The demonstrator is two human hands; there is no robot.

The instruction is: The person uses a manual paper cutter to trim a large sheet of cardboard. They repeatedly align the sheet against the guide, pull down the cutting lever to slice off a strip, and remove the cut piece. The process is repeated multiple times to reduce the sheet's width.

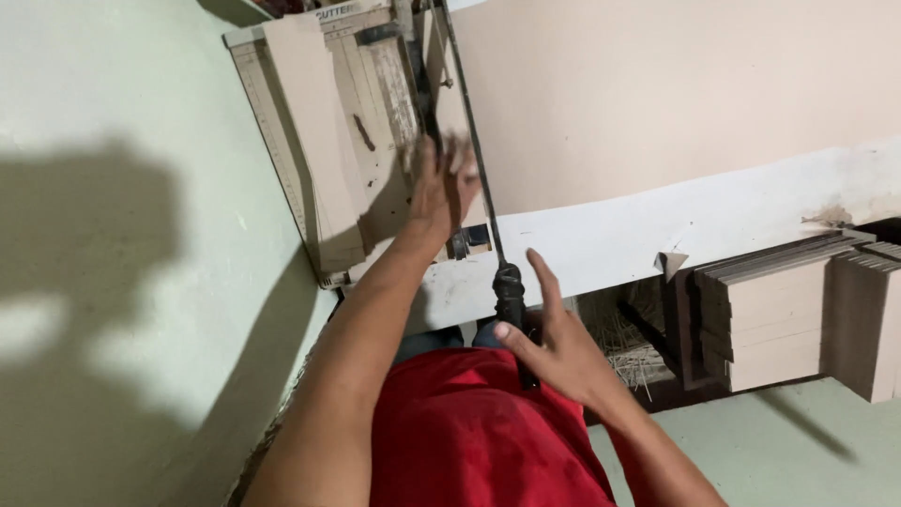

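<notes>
Left hand (441, 192) flat on cutter board (328, 141) near blade edge, right hand (554, 352) open beside lever handle (510, 293)

We see a small paper-cutting workshop: a worn wooden guillotine cutter with a long black lever blade (469, 150) sits on a white bench (657, 235), with stacks of cut brown cardboard sheets (779, 319) beside it.
</notes>
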